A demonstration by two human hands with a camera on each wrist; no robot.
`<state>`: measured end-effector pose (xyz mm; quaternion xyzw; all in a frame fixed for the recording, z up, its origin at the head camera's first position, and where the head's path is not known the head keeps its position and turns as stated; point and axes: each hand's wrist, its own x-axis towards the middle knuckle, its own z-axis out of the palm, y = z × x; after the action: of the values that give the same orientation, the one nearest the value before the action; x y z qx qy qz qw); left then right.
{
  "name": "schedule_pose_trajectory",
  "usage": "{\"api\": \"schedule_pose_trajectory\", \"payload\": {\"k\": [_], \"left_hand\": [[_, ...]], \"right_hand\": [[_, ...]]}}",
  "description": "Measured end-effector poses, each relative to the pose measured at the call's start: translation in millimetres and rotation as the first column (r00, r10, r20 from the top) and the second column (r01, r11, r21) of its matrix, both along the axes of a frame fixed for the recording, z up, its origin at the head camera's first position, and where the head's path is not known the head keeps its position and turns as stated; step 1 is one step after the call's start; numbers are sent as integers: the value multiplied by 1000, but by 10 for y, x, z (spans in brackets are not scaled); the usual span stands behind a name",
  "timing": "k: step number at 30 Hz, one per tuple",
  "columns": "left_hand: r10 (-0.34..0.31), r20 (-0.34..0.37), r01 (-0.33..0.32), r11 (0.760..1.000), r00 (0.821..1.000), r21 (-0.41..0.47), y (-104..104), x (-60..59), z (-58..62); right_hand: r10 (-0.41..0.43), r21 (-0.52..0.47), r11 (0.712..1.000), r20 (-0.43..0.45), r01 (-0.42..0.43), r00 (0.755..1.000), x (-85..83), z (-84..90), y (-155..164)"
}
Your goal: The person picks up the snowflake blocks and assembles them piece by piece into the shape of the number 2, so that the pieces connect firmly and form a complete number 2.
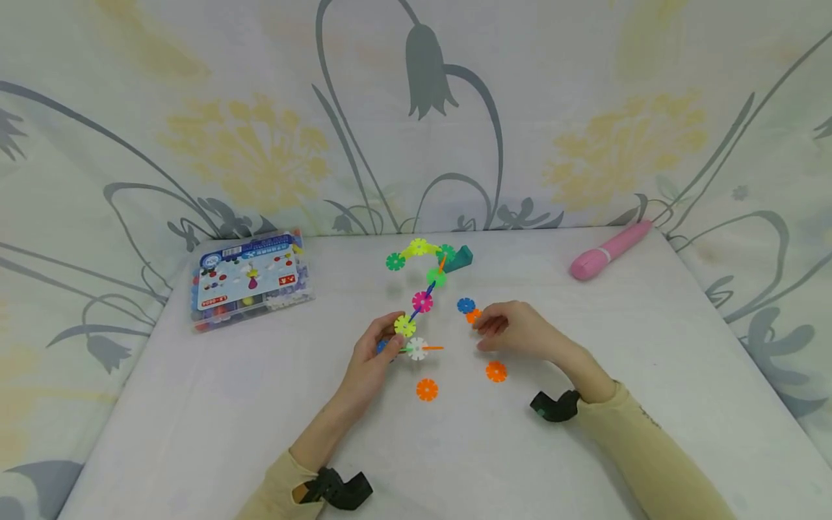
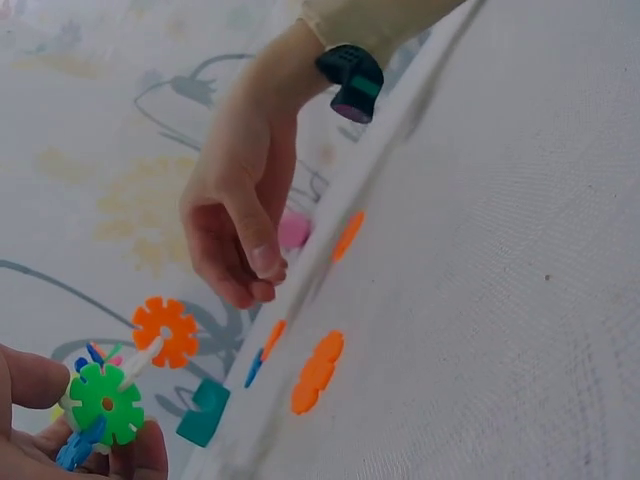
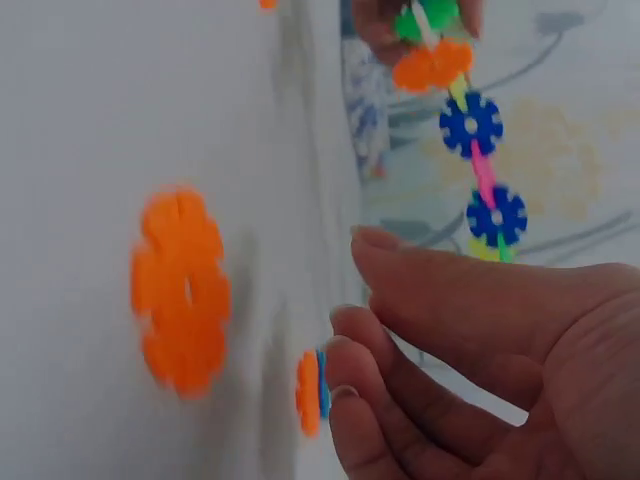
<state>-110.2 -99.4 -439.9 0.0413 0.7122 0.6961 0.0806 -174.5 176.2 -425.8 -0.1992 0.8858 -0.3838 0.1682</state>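
Note:
My left hand (image 1: 372,355) grips a chain of notched plastic snowflake discs near its front end. Around the fingers are a yellow disc (image 1: 405,326) and a white disc (image 1: 418,349); a green disc (image 2: 107,404) shows close up in the left wrist view. From there the chain runs back past a pink disc (image 1: 422,301) and bends left. My right hand (image 1: 520,331) hovers with loosely bent fingers, thumb apart from them, holding nothing. Beside its fingertips lie a blue disc (image 1: 465,305) and an orange disc partly behind them. Another orange disc (image 3: 182,292) lies nearer.
One more orange disc (image 1: 427,390) lies in front of the chain. A clear lidded case of coloured pieces (image 1: 250,278) rests at the back left. Behind the chain stands a teal angular piece (image 1: 459,258). A pink rounded stick (image 1: 611,250) lies back right, near the cloth backdrop.

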Motion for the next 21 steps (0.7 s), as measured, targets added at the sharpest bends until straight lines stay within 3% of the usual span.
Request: {"api": "schedule_pose_trajectory", "payload": {"k": [5, 14, 21], "left_hand": [[5, -3, -5, 1000, 1000, -4, -13, -1, 5], [36, -8, -37, 998, 999, -57, -52, -18, 33], [44, 4, -44, 999, 999, -32, -91, -54, 45]], "right_hand": [[155, -53, 986, 3, -155, 988, 203, -128, -407], [181, 14, 983, -48, -181, 982, 333, -206, -716], [196, 8, 981, -43, -195, 980, 370, -186, -758]]}}
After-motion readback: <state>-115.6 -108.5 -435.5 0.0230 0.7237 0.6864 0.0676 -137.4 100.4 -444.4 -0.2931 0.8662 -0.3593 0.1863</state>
